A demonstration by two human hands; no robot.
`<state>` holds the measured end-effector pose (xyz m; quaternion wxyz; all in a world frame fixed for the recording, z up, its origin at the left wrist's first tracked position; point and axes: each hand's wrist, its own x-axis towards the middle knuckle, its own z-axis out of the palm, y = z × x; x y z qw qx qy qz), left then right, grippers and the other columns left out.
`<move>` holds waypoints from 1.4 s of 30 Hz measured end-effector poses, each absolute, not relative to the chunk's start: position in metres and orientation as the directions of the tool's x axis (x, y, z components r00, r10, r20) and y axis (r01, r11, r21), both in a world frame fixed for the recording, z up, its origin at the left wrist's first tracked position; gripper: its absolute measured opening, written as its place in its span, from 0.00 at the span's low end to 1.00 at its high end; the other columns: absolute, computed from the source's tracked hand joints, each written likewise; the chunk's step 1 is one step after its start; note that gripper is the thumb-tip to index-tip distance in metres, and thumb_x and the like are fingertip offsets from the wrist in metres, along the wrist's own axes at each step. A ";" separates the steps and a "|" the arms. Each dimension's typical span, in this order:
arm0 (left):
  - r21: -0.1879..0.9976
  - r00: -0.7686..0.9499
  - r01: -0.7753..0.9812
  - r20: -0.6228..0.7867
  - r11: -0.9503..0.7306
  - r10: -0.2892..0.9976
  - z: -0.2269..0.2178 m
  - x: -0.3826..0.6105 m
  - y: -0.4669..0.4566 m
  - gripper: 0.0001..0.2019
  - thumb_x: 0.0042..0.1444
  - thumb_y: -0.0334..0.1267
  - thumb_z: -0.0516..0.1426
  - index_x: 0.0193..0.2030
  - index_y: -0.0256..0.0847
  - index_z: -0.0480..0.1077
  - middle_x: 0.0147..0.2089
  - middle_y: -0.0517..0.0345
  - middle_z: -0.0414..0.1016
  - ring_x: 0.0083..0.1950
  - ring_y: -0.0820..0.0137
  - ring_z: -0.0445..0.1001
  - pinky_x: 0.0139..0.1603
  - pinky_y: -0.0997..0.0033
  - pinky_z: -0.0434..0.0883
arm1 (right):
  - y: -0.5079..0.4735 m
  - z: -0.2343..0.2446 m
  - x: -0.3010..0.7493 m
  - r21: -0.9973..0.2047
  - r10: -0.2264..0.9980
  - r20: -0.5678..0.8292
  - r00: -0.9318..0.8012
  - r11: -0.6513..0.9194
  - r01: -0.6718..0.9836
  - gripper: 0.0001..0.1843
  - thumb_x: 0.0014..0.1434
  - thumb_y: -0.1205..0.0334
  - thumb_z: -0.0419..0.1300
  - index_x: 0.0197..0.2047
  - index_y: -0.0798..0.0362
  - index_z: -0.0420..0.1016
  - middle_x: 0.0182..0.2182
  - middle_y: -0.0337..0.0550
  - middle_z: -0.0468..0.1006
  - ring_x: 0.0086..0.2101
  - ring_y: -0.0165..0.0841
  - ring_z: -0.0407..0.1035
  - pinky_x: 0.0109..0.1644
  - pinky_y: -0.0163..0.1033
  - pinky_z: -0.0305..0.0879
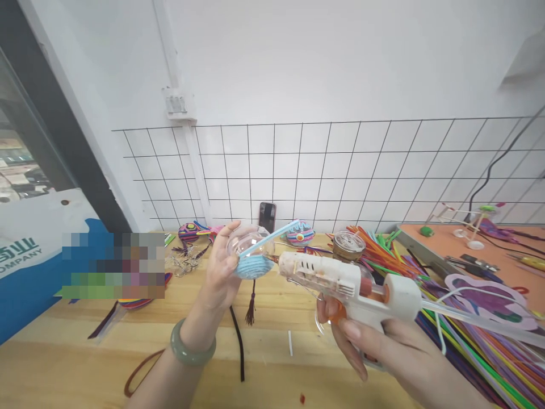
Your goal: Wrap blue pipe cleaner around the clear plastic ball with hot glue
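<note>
My left hand (223, 270) holds up a clear plastic ball (255, 238) whose lower part is covered in rows of light blue pipe cleaner (253, 267). A loose end of the blue strip (272, 236) sticks out up to the right across the ball. My right hand (366, 341) is wrapped round a white hot glue gun (336, 278), its fingers at the orange trigger (338, 313). The gun's nozzle points left, right beside the blue rows; whether it touches them I cannot tell. A clear glue stick (481, 318) protrudes from the gun's back.
Bundles of coloured pipe cleaners (481, 358) lie at the right, beside an orange board (460, 238) with tools. A phone (267, 217) leans against the wall grid. A decorated ball (300, 233) and a clear round tin (349, 244) stand at the back. A black strip (238, 343) lies in front.
</note>
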<state>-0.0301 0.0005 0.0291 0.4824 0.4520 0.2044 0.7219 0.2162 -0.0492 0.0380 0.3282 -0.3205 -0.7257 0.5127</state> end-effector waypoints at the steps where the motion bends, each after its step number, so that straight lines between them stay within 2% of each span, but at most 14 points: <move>1: 0.732 -0.123 -0.513 0.455 -0.449 0.882 0.029 -0.030 0.000 0.30 0.39 0.44 0.69 0.51 0.46 0.69 0.52 0.49 0.75 0.53 0.53 0.73 0.51 0.54 0.71 | -0.049 0.038 0.216 -0.953 0.800 0.155 -0.580 0.276 0.126 0.21 0.65 0.44 0.50 0.27 0.49 0.64 0.23 0.37 0.65 0.25 0.31 0.63 0.31 0.37 0.64; 5: 0.731 -0.104 -0.524 0.454 -0.437 0.885 0.028 -0.031 0.000 0.31 0.39 0.44 0.69 0.53 0.46 0.68 0.53 0.49 0.75 0.53 0.53 0.73 0.49 0.55 0.72 | -0.048 0.037 0.215 -0.952 0.805 0.154 -0.573 0.277 0.133 0.23 0.64 0.44 0.51 0.24 0.50 0.62 0.23 0.37 0.65 0.25 0.31 0.63 0.30 0.37 0.65; 10: 0.734 -0.113 -0.523 0.445 -0.434 0.888 0.028 -0.031 0.000 0.32 0.38 0.44 0.70 0.52 0.46 0.68 0.52 0.48 0.75 0.53 0.53 0.73 0.49 0.55 0.72 | -0.048 0.040 0.215 -0.949 0.814 0.125 -0.568 0.265 0.170 0.24 0.63 0.41 0.51 0.24 0.50 0.66 0.24 0.40 0.68 0.26 0.32 0.64 0.30 0.38 0.67; 15: 0.725 -0.108 -0.524 0.463 -0.446 0.880 0.029 -0.031 0.000 0.31 0.38 0.44 0.70 0.51 0.46 0.69 0.51 0.50 0.76 0.51 0.54 0.75 0.48 0.56 0.73 | -0.050 0.039 0.216 -0.943 0.810 0.105 -0.576 0.265 0.200 0.29 0.64 0.41 0.49 0.18 0.50 0.59 0.23 0.40 0.68 0.26 0.32 0.64 0.32 0.38 0.67; 22: 0.716 -0.111 -0.522 0.482 -0.464 0.869 0.030 -0.031 0.000 0.30 0.39 0.44 0.70 0.51 0.45 0.69 0.51 0.50 0.76 0.53 0.53 0.75 0.49 0.55 0.73 | -0.049 0.036 0.215 -0.962 0.843 0.116 -0.525 0.227 0.151 0.21 0.62 0.43 0.53 0.27 0.50 0.67 0.27 0.39 0.68 0.27 0.31 0.65 0.30 0.35 0.69; 31: 0.710 -0.108 -0.533 0.483 -0.461 0.869 0.030 -0.031 0.000 0.30 0.38 0.43 0.70 0.51 0.45 0.69 0.50 0.50 0.77 0.52 0.54 0.75 0.49 0.56 0.74 | -0.051 0.035 0.218 -0.964 0.820 0.122 -0.559 0.232 0.130 0.26 0.63 0.43 0.52 0.21 0.50 0.59 0.27 0.39 0.66 0.27 0.31 0.63 0.31 0.36 0.67; 42: 0.715 -0.114 -0.528 0.476 -0.459 0.872 0.029 -0.030 -0.001 0.30 0.38 0.44 0.70 0.51 0.45 0.70 0.51 0.49 0.76 0.52 0.52 0.75 0.49 0.54 0.73 | -0.051 0.036 0.217 -0.960 0.820 0.102 -0.563 0.229 0.159 0.26 0.63 0.42 0.50 0.21 0.49 0.57 0.27 0.41 0.68 0.27 0.33 0.63 0.33 0.38 0.66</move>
